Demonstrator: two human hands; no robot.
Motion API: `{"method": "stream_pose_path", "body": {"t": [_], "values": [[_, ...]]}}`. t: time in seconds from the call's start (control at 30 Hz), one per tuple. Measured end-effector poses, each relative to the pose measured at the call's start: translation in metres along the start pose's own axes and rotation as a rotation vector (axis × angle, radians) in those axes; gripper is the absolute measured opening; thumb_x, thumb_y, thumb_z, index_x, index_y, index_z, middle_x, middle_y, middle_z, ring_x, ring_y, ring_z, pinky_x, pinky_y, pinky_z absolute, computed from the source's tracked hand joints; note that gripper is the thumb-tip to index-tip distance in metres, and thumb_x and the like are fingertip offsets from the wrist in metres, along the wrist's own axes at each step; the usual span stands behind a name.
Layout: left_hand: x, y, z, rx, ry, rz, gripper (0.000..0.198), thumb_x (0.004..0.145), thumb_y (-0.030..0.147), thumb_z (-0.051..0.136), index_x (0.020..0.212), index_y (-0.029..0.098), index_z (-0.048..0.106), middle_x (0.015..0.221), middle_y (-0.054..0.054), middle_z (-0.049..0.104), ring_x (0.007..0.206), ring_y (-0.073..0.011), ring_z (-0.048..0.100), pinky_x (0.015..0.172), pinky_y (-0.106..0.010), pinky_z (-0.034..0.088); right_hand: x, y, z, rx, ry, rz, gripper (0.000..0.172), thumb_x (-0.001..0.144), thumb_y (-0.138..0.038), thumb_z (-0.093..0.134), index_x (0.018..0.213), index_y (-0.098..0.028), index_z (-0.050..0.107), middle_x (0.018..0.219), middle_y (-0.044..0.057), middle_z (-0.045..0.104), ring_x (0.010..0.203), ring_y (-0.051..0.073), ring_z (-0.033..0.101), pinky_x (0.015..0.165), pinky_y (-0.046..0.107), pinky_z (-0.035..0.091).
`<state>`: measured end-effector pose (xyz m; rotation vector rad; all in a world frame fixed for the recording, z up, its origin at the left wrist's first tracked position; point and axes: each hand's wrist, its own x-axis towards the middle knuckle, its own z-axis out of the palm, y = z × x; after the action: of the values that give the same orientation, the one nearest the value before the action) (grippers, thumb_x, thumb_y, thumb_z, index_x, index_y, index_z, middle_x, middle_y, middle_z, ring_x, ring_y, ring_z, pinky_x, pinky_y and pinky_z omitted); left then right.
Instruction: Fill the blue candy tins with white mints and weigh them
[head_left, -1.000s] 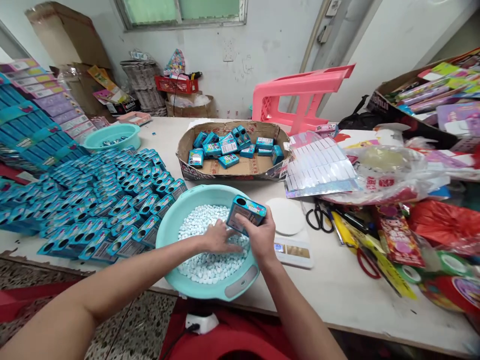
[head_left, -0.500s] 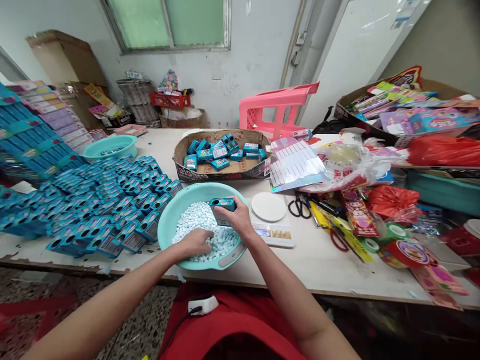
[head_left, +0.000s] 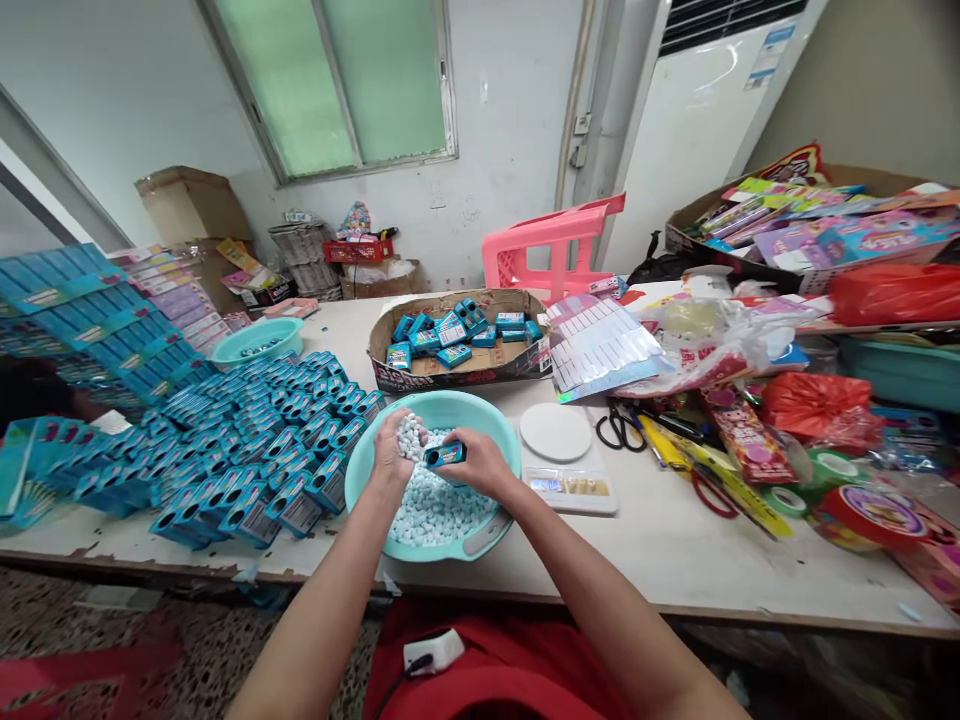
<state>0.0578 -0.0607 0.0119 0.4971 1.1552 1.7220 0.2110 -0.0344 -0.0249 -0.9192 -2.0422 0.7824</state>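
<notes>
My left hand (head_left: 391,448) is cupped around a heap of pale candies (head_left: 409,436), palm turned up over the left side of the turquoise basin (head_left: 358,462). Between the fingers and thumb of my right hand (head_left: 480,462) is a small blue candy box (head_left: 445,455), tilted so that its dark round opening faces the left hand. Box and handful are close together above the basin. Loose pale candies (head_left: 442,515) cover the basin's bottom. Left of it, many similar blue boxes (head_left: 262,440) stand in packed rows with their holes upward.
A white digital scale (head_left: 556,435) sits right of the basin, with black scissors (head_left: 621,428) beyond it. Behind the basin, a cardboard tray (head_left: 465,378) contains several blue boxes. Tapes, pens and wrapped packs crowd the right side. A pink chair (head_left: 555,245) stands behind the table.
My left hand has risen from the candies with a handful and come beside the box. My right hand has tipped the box toward it. The camera view has shifted.
</notes>
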Motion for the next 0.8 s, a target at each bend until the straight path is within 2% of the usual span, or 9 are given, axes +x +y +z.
{"method": "stream_pose_path", "body": {"t": [0.17, 0.27, 0.4, 0.53, 0.67, 0.8], "values": [[0.006, -0.009, 0.013, -0.146, 0.018, -0.026, 0.034, 0.057, 0.035, 0.070, 0.059, 0.019, 0.040, 0.049, 0.005, 0.049, 0.046, -0.0105, 0.052, 0.051, -0.026, 0.047, -0.001, -0.003, -0.001, -0.006, -0.023, -0.010, 0.034, 0.058, -0.031, 0.079, 0.088, -0.022, 0.066, 0.085, -0.001, 0.069, 0.076, 0.018, 0.061, 0.069, 0.025, 0.043], [0.006, -0.010, 0.016, -0.177, 0.039, -0.023, 0.032, 0.057, 0.032, 0.072, 0.059, 0.018, 0.044, 0.051, 0.005, 0.050, 0.044, -0.0105, 0.051, 0.049, -0.026, 0.046, 0.000, -0.002, -0.002, -0.011, 0.002, 0.002, 0.034, 0.058, -0.031, 0.079, 0.088, -0.022, 0.066, 0.085, 0.000, 0.069, 0.076, 0.018, 0.061, 0.068, 0.025, 0.043], [0.005, -0.010, 0.022, -0.120, 0.056, 0.029, 0.030, 0.056, 0.030, 0.074, 0.065, 0.017, 0.049, 0.055, 0.005, 0.053, 0.045, -0.0108, 0.052, 0.048, -0.025, 0.045, 0.001, -0.001, -0.003, 0.032, -0.015, 0.016, 0.036, 0.057, -0.036, 0.080, 0.087, -0.022, 0.068, 0.083, -0.001, 0.069, 0.075, 0.018, 0.062, 0.068, 0.025, 0.043], [0.005, -0.010, 0.028, -0.077, 0.072, 0.075, 0.030, 0.057, 0.031, 0.075, 0.063, 0.017, 0.049, 0.053, 0.006, 0.051, 0.044, -0.0098, 0.051, 0.046, -0.024, 0.043, 0.003, -0.003, -0.006, 0.073, 0.052, 0.139, 0.040, 0.058, -0.044, 0.079, 0.089, -0.022, 0.068, 0.084, 0.000, 0.070, 0.077, 0.019, 0.062, 0.070, 0.027, 0.044], [0.004, -0.009, 0.031, -0.012, 0.005, 0.113, 0.029, 0.061, 0.032, 0.074, 0.063, 0.017, 0.048, 0.055, 0.006, 0.051, 0.045, -0.0097, 0.051, 0.047, -0.023, 0.043, 0.003, -0.005, -0.008, 0.110, 0.029, 0.073, 0.035, 0.059, -0.037, 0.080, 0.089, -0.023, 0.068, 0.087, 0.000, 0.070, 0.081, 0.020, 0.063, 0.073, 0.028, 0.045], [0.003, -0.006, 0.033, 0.068, -0.035, 0.148, 0.028, 0.066, 0.034, 0.070, 0.062, 0.017, 0.049, 0.053, 0.005, 0.050, 0.046, -0.0099, 0.051, 0.048, -0.023, 0.043, 0.004, -0.004, -0.009, 0.136, 0.058, 0.096, 0.037, 0.059, -0.035, 0.080, 0.092, -0.023, 0.068, 0.088, 0.000, 0.070, 0.083, 0.020, 0.063, 0.074, 0.030, 0.046]]}}
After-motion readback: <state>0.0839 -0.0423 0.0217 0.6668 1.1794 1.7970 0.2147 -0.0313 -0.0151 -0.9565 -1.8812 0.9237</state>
